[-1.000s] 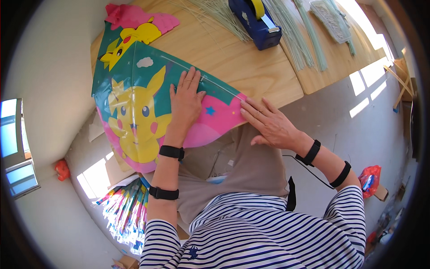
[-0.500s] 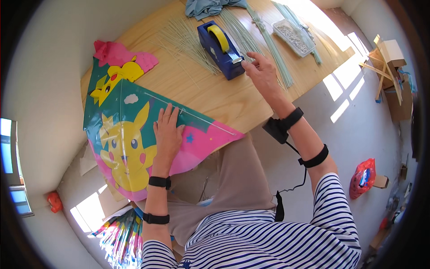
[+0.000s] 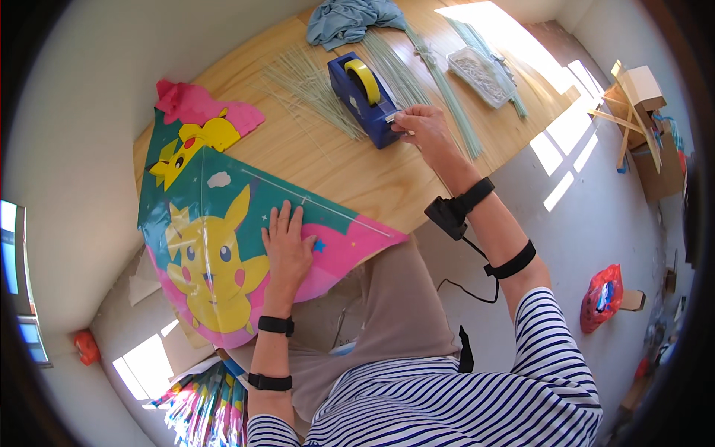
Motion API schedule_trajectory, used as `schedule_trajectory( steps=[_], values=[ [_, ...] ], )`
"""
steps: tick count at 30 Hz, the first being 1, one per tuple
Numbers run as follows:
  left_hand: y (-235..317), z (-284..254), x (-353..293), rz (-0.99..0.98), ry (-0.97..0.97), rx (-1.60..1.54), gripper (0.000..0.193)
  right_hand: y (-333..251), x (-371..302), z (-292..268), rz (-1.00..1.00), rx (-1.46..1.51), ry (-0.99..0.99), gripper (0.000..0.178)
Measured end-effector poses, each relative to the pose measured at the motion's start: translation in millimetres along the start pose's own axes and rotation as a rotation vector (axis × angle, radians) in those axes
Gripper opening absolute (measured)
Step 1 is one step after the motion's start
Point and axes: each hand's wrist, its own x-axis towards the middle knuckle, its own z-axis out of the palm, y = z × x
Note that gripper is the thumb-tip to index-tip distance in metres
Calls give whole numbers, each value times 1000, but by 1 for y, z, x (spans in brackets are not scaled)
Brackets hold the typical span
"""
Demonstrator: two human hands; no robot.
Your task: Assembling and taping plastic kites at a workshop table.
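Right fingers (image 3: 421,121) moved to the tape dispenser's cutter (image 3: 391,118).

"What are we wearing?"
"A white shirt (image 3: 447,395) with navy stripes, taupe trousers (image 3: 402,298), two black straps (image 3: 276,325) per arm."
"And our right wrist?"
"A boxy black module (image 3: 445,217) with a black cable (image 3: 474,248)."

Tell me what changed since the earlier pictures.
The right hand left the corner of the green and pink plastic sheet, reaching forward to the cutter end of the blue tape dispenser. The left hand slid slightly back, still on the sheet. The dispenser stayed put.
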Motion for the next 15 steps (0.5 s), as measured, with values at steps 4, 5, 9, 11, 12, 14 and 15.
schedule_trajectory(
  steps=[4, 5, 9, 11, 12, 14, 15],
  values=[
    [1, -2, 1, -2, -4, -5, 63, 9, -18, -7, 205, 51, 18, 13],
    [1, -2, 1, 0, 0, -7, 62, 11, -21, -10, 230, 142, 5, 14],
    [0, -2, 1, 2, 6, -6, 62, 19, -36, -15, 385, 529, 24, 16],
    [1, -2, 2, 4, 4, -6, 62, 19, -44, -13, 418, 636, 45, 20],
    [1, -2, 1, 5, 2, -9, 62, 20, -46, -9, 401, 639, 42, 23],
    [1, -2, 0, 3, 0, -8, 62, 16, -46, 3, 380, 654, 60, 25],
    [0, -1, 0, 2, 1, -7, 62, 12, -41, 10, 374, 666, 82, 24]
  ],
)
